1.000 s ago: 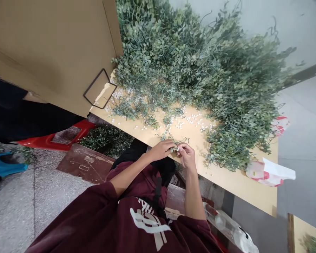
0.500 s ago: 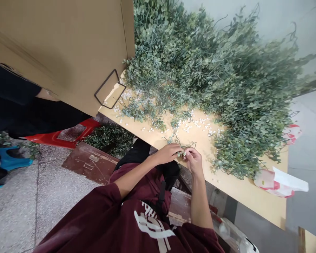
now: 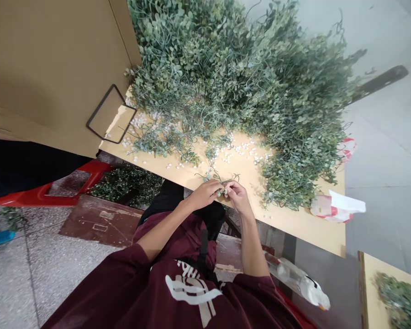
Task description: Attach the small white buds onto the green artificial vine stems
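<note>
At the table's near edge, my left hand (image 3: 205, 194) is closed on a small artificial greenery sprig (image 3: 222, 192) with thin curled stems. My right hand (image 3: 238, 197) pinches the same sprig from the other side, its thumb and fingertips together by the leaves. The fingers partly hide the sprig. Loose white beads (image 3: 241, 150) lie scattered on the tabletop just beyond my hands. Some smaller sprigs (image 3: 157, 140) lie among the beads to the left. Behind them rises a large heap of artificial greenery (image 3: 233, 68).
A big cardboard box (image 3: 55, 68) stands on the left, beside a black wire frame (image 3: 95, 113). A red-and-white plastic bag (image 3: 329, 205) rests at the table's (image 3: 315, 235) right end. Below left are a red stool (image 3: 68, 187) and another person's dark clothing (image 3: 30, 169). More greenery (image 3: 402, 297) lies lower right.
The view has shifted to the right, so the table and heap appear further left and the second board of greenery shows. Both hands stay together on the sprig.
</note>
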`<action>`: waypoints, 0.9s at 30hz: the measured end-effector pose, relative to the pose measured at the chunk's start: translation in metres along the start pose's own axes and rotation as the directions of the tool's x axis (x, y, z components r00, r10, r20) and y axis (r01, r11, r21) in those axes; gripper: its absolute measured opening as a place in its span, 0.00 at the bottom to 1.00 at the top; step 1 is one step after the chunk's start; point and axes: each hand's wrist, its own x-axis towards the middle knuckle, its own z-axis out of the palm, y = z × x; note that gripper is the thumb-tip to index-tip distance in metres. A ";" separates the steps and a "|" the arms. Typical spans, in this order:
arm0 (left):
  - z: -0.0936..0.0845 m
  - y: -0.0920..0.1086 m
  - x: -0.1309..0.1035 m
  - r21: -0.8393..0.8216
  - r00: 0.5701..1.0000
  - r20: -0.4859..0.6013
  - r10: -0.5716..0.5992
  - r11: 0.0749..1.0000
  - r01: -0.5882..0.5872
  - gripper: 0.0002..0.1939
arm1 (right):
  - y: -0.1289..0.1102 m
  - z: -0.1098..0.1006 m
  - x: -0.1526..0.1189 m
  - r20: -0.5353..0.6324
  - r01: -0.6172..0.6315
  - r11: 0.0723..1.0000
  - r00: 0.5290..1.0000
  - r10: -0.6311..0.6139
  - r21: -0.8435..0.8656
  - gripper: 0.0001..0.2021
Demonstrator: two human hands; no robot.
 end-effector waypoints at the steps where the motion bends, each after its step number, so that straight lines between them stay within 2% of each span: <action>1: 0.001 -0.001 0.000 0.001 1.000 -0.003 0.003 1.000 -0.003 0.10 | 0.000 0.000 0.000 0.008 -0.002 1.000 1.000 0.002 -0.001 0.17; 9: -0.001 -0.001 -0.001 0.014 1.000 -0.015 -0.004 1.000 0.005 0.11 | -0.007 0.002 0.001 0.067 -0.016 1.000 0.998 0.016 0.000 0.15; 12: -0.002 0.000 0.000 -0.018 1.000 -0.023 -0.001 1.000 0.001 0.10 | -0.005 0.002 0.000 0.038 -0.025 0.999 0.999 0.024 0.037 0.14; 16: -0.001 0.001 -0.001 -0.055 1.000 -0.028 -0.010 0.998 0.009 0.11 | 0.004 -0.001 -0.003 -0.044 0.040 0.991 0.998 -0.034 0.128 0.15; 22: 0.001 -0.003 -0.001 -0.074 0.999 -0.021 -0.038 0.997 0.036 0.09 | 0.009 0.000 -0.004 -0.080 0.124 0.992 0.989 -0.122 0.016 0.12; 27: -0.003 0.002 0.001 -0.084 0.998 -0.017 -0.064 0.995 0.062 0.07 | 0.007 0.002 -0.006 -0.070 0.174 0.983 0.982 -0.178 -0.062 0.09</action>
